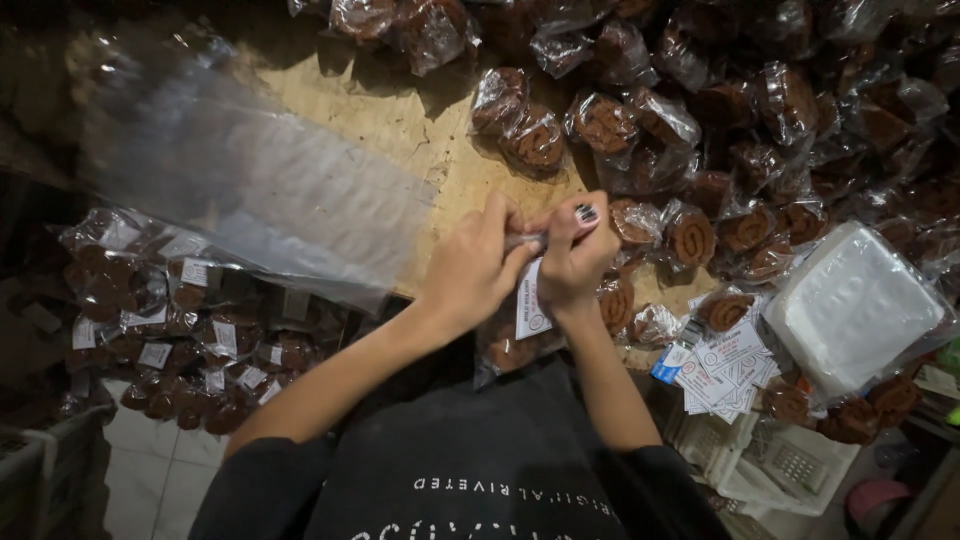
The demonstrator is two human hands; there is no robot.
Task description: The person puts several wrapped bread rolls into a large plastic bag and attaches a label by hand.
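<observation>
On the far left we see a large clear bag (190, 330) below the edge of the surface (400, 130); it is full of small finished packets of brown rolled snacks, each with a white label. Above it a loose sheet of clear plastic (250, 180) lies over the wooden surface.

In the middle, our left hand (468, 270) and our right hand (578, 255) meet over the near edge of the surface. The fingers of both hands are closed on the top of one small packet (515, 335): the left pinches the neck of the plastic from the left side, the right pinches it from the right, thumb up. The packet hangs just below the hands, in front of the dark shirt, with brown rolls inside and a white label (532, 300) against it.

To do this step well, we judge that the neck should be kept tight and flat between the fingers, with the label straight and the rolls kept low.

On the right, many wrapped rolls (690, 130) lie in a heap. Near us is a pile of spare labels (725, 370), and beside it a clear bag of white sheets (855, 305). Below, a white basket (760, 465) shows; its content we cannot tell.
</observation>
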